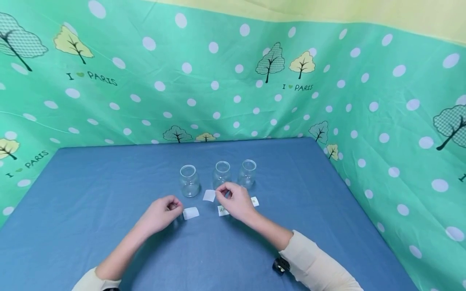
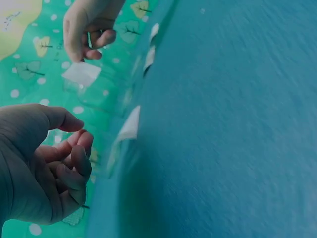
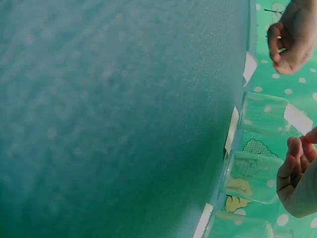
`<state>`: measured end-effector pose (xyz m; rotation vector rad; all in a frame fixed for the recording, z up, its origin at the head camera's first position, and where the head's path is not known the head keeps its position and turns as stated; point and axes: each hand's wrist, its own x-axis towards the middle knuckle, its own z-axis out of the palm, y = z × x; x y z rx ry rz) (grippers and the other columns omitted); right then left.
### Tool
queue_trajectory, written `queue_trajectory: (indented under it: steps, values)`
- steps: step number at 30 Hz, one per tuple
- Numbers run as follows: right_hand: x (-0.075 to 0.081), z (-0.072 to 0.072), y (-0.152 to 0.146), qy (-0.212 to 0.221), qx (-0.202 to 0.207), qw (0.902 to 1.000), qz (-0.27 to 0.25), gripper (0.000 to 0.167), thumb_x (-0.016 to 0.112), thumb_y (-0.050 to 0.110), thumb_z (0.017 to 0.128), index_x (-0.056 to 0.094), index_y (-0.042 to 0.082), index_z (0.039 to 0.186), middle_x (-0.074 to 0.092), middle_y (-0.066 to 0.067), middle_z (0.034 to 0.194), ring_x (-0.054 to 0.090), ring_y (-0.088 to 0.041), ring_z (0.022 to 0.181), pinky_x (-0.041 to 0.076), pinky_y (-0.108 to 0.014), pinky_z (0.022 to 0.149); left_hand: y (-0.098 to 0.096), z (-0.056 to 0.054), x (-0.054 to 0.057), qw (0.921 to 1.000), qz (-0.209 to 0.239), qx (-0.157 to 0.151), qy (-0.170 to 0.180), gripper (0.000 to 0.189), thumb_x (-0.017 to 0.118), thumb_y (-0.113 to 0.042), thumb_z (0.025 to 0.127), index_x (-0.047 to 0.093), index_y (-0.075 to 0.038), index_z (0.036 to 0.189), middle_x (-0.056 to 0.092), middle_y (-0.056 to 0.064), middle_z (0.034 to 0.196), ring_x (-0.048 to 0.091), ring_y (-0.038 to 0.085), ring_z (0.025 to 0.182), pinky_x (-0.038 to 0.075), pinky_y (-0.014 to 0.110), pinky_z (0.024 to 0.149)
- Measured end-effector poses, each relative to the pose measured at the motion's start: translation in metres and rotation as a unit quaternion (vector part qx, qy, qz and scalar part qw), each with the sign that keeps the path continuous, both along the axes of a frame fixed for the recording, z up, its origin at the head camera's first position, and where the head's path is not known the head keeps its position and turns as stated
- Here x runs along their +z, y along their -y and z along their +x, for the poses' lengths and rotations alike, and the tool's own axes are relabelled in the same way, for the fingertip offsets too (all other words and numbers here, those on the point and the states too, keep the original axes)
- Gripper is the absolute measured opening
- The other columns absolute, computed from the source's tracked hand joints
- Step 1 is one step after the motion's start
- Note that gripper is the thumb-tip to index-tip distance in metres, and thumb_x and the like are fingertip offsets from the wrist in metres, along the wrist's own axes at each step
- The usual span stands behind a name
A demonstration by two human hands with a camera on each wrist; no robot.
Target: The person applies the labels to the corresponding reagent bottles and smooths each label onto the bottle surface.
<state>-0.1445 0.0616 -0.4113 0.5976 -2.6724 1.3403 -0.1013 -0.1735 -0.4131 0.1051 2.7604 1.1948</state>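
A small white paper label (image 1: pixel 209 195) is pinched between the thumb and fingertips of my right hand (image 1: pixel 236 201). It is held up in front of the jars, its blank face showing. My left hand (image 1: pixel 160 214) hovers to the left with loosely curled fingers, thumb and forefinger tips close together and nothing visible between them. Just right of those fingertips, a blank white label (image 1: pixel 191 213) lies on the table. Two more labels are near my right hand: a label with handwriting (image 1: pixel 222 210) and a partly hidden label (image 1: pixel 255 201).
Behind the hands stand three open glass jars: the left jar (image 1: pixel 189 184), the middle jar (image 1: pixel 222 173), partly behind my right hand, and the right jar (image 1: pixel 247 173). A blue cloth (image 1: pixel 91 202) covers the table. A green dotted curtain (image 1: pixel 204 93) borders its back and sides.
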Motion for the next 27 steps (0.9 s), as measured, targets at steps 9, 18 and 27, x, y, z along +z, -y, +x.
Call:
queue_trajectory:
  steps: [9, 18, 27]
  values:
    - [-0.001, 0.0, 0.003, -0.034, 0.001, 0.9989, 0.032, 0.008, 0.062, 0.018, 0.085, 0.069, 0.015, 0.084, 0.064, 0.005, 0.075, 0.049, -0.002, 0.058, 0.041, -0.016, 0.056, -0.026, -0.006, 0.006, 0.9986, 0.052, 0.002, -0.008, 0.012, 0.06, -0.017, 0.087, 0.065, -0.008, 0.092, 0.059, 0.001, 0.077, 0.05, 0.011, 0.067, 0.041, 0.023, 0.059]
    - [-0.003, 0.002, 0.007, -0.072, 0.007, 0.9953, 0.065, 0.008, 0.062, 0.019, 0.085, 0.069, 0.018, 0.084, 0.063, 0.007, 0.076, 0.052, -0.003, 0.061, 0.042, -0.014, 0.058, -0.042, -0.007, 0.003, 0.9923, 0.122, 0.02, 0.009, 0.015, 0.063, -0.019, 0.088, 0.064, -0.007, 0.098, 0.06, 0.003, 0.075, 0.051, 0.01, 0.06, 0.043, 0.024, 0.054]
    - [-0.002, 0.007, 0.009, -0.169, 0.054, 0.9804, 0.086, 0.004, 0.065, 0.017, 0.084, 0.069, 0.016, 0.085, 0.062, 0.005, 0.075, 0.056, -0.009, 0.061, 0.039, -0.01, 0.056, -0.042, -0.006, 0.002, 0.9825, 0.183, 0.033, 0.012, 0.022, 0.061, -0.022, 0.09, 0.066, -0.005, 0.103, 0.06, 0.007, 0.075, 0.049, 0.009, 0.051, 0.045, 0.024, 0.05]
